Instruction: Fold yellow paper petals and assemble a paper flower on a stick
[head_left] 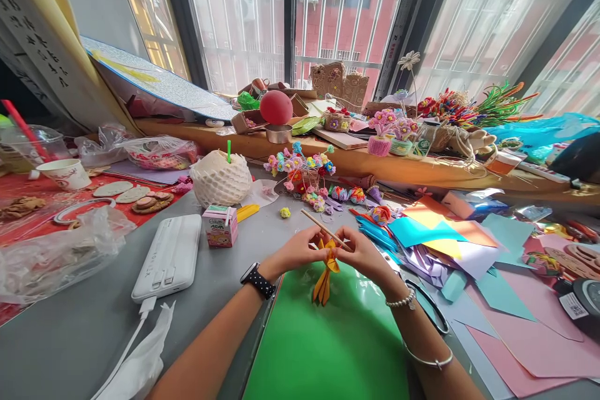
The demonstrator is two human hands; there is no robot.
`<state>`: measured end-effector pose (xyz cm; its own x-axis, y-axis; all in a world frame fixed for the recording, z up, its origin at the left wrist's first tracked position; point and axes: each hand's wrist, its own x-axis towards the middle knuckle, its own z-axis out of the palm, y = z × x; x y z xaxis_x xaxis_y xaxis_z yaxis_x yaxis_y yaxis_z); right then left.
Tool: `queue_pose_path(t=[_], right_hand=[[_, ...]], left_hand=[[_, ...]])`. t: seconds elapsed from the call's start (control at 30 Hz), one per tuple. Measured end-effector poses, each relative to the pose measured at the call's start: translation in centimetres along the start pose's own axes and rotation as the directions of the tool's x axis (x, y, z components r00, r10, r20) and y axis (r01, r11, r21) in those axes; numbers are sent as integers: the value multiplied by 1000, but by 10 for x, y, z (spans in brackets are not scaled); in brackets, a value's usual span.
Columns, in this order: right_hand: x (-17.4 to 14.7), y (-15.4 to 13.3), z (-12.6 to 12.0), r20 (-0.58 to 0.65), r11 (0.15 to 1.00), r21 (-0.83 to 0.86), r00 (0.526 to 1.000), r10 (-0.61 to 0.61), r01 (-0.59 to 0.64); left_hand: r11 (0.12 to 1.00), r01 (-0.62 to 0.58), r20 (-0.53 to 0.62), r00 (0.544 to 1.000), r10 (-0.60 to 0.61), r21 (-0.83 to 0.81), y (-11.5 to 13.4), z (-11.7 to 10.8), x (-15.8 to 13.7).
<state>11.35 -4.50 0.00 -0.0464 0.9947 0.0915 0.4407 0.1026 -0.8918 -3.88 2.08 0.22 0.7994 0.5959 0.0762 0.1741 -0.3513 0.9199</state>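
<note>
One folded-paper piece and a thin wooden stick above a green mat

Seated work by the window, two bare hands close together. Left hand pinches the orange-yellow paper near its top, thumb and fingers drawn in. Right hand pinches the lower end of the stick; whether its fingertips also grip the paper, I cannot tell. Stick slants across the top of the paper, its upper end over the left fingers. Paper's narrow petals hang downward, over the far part of the mat.

Left wrist: watch with a dotted black band. Right wrist: beaded bracelet; farther up that arm, a thin bangle.

Left of the mat, on the grey table: white power bank, cable plugged in at its near end. Beyond it, a small pink drink carton, just in front of a coconut in foam netting, green straw upright in it. Yellow paper strips beside the carton. A small yellow flower alone past the left hand; a cluster of many-coloured flowers behind. To the right, overlapping coloured paper sheets. On the windowsill, a round red balloon above a metal tin.
</note>
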Motion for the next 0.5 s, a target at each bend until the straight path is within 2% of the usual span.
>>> queue_pose_path(t=[0.23, 0.5], right_hand=[[0, 3, -1, -23, 999, -33, 1000, -11, 10], [-1, 0, -5, 31, 1000, 4, 999, -25, 25]], left_hand=[[1000, 4, -19, 1000, -5, -14, 1, -1, -1], [996, 29, 10, 1000, -28, -84, 0, -3, 0]])
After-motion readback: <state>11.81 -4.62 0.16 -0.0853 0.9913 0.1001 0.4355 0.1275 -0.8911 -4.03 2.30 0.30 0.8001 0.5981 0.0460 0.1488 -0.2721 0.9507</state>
